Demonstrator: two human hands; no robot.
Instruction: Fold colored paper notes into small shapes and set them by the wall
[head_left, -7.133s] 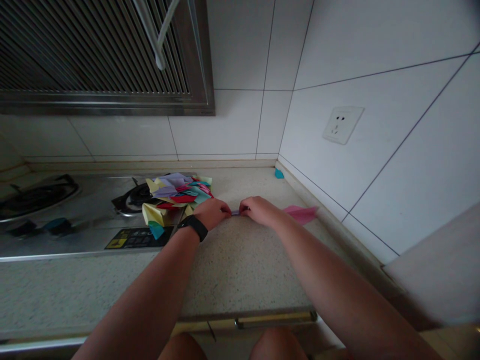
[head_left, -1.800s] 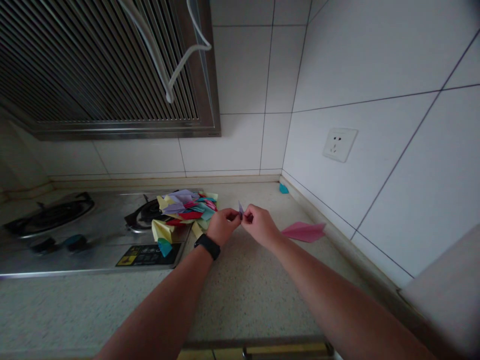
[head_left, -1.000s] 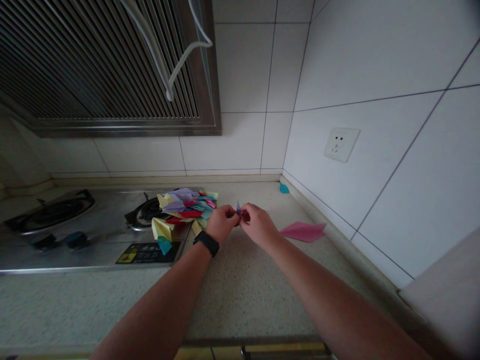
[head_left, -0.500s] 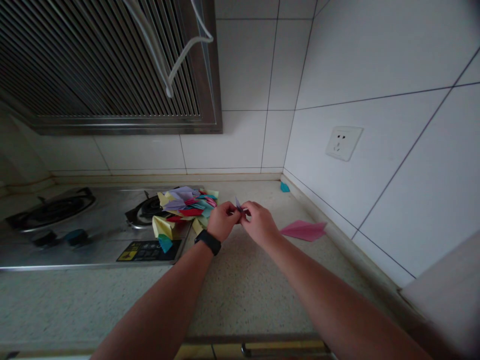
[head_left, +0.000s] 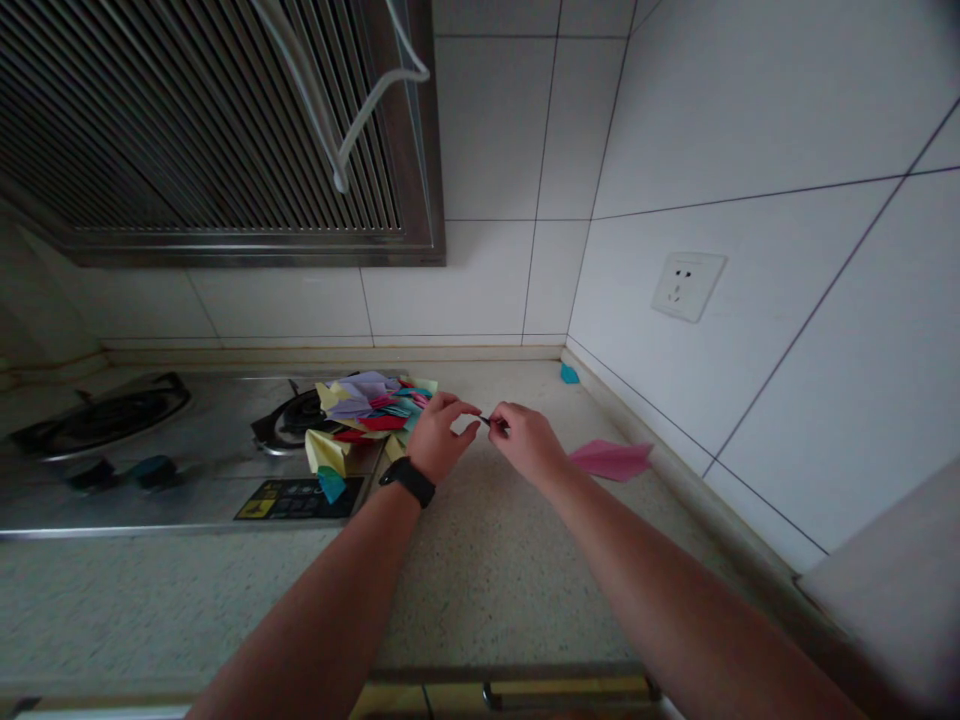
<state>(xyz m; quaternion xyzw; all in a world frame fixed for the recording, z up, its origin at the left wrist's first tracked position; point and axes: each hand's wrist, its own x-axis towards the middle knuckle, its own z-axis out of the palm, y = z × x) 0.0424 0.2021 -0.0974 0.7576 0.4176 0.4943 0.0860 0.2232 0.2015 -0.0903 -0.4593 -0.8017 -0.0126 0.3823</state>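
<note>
My right hand [head_left: 525, 437] pinches a small dark piece [head_left: 484, 421], too small to name, above the speckled counter. Facing it from the left, my left hand [head_left: 444, 432] has its thumb and index finger apart, with the index fingertip close to the piece's end. A pile of folded papers [head_left: 367, 396], purple, yellow, red and teal, lies left of my left hand, partly over the stove. To the right, behind my right wrist, a pink folded paper [head_left: 613, 459] rests on the counter.
The gas stove [head_left: 195, 500] spans the left side under a range hood [head_left: 315, 250] with a white cable [head_left: 367, 110]. A small teal paper [head_left: 569, 373] sits in the back corner. A wall socket [head_left: 688, 286] is at right.
My left hand has opened its pinch and shifted slightly left. The purple tip that stood up between the hands no longer shows; a thin dark piece shows at my right fingertips.
</note>
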